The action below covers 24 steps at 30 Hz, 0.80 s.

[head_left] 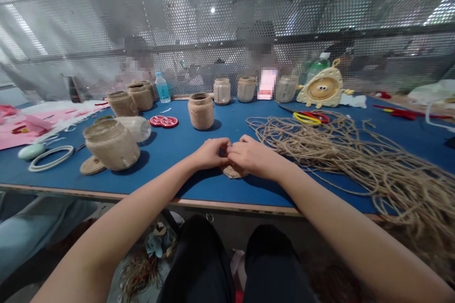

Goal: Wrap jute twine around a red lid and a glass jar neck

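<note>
My left hand (212,153) and my right hand (251,156) meet close to the table's front edge, fingers bent and pinched. Both are closed on a small tan twine-covered piece (233,172). Only its lower part shows below the fingers, so its full shape is hidden. To the right of my right hand spreads a large loose heap of jute twine (320,147). Beyond my hands stands a jar wrapped in twine (201,112). Red-and-yellow-handled scissors (313,117) lie at the heap's far edge.
Left on the blue table (170,151) are a big tan jar (112,146), a clear jar (138,129) on its side, a round disc (92,165) and red coasters (163,121). Several jars, a phone (267,84) and a yellow fan (322,87) line the mesh partition (199,23).
</note>
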### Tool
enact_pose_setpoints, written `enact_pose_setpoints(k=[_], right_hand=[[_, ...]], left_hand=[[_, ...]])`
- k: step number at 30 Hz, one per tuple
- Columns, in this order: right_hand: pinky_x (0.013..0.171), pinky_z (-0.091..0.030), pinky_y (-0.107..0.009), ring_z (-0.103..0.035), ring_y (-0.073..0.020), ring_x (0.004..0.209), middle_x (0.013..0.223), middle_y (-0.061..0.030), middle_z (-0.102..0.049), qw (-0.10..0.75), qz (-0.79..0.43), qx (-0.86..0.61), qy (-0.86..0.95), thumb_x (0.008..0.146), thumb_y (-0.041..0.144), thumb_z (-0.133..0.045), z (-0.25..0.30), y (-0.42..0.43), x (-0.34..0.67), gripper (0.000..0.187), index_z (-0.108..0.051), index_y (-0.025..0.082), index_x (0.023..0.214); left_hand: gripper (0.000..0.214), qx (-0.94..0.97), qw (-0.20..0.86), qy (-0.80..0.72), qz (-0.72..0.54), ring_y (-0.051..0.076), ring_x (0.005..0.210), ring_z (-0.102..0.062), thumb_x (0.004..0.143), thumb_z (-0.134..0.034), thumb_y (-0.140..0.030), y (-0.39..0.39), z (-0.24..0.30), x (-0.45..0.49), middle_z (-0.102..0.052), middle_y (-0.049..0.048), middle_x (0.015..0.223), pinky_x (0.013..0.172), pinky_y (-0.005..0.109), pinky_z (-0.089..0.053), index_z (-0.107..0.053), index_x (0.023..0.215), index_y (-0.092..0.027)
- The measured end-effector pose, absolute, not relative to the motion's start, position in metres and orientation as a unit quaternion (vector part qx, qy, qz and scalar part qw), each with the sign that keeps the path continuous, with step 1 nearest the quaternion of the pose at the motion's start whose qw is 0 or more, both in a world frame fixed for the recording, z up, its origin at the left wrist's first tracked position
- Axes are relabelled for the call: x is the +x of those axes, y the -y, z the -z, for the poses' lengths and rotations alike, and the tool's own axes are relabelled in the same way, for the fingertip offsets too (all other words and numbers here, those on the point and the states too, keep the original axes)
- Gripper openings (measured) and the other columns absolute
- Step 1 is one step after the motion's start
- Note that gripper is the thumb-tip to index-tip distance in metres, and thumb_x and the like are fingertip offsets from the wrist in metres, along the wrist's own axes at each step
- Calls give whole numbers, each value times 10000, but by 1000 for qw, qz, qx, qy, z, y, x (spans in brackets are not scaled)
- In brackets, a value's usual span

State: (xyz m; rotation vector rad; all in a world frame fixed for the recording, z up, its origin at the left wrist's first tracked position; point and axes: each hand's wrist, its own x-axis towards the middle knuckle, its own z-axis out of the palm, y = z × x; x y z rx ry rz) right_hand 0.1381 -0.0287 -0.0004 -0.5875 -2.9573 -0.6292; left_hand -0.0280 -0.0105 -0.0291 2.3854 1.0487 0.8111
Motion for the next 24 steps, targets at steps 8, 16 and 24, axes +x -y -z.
enact_pose_setpoints(k=[8, 16, 24], right_hand=[[681, -274, -293, -522, -168, 786, 791, -96, -633, 76, 120, -200, 970, 821, 117, -443, -2, 22, 139, 186, -610, 110, 739], [649, -365, -229, -583, -142, 726, 765, -54, -659, 126, 0, -250, 960, 745, 170, -576, -2, 6, 142, 67, -633, 136, 754], [627, -382, -217, -561, -127, 673, 732, -60, -644, 139, -47, -259, 955, 746, 170, -539, 0, 9, 145, 110, -629, 115, 712]], left_hand=[[121, 847, 231, -368, -305, 129, 735, -546, 609, -578, -135, 12, 28, -27, -575, -25, 714, 665, 221, -398, -484, 686, -146], [182, 828, 319, -350, -300, 115, 699, -555, 646, -623, -227, 10, 31, -27, -568, -2, 701, 653, 224, -437, -478, 707, -134], [204, 822, 313, -363, -308, 94, 667, -535, 628, -609, -179, 11, 30, -28, -558, -7, 715, 620, 210, -430, -446, 745, -142]])
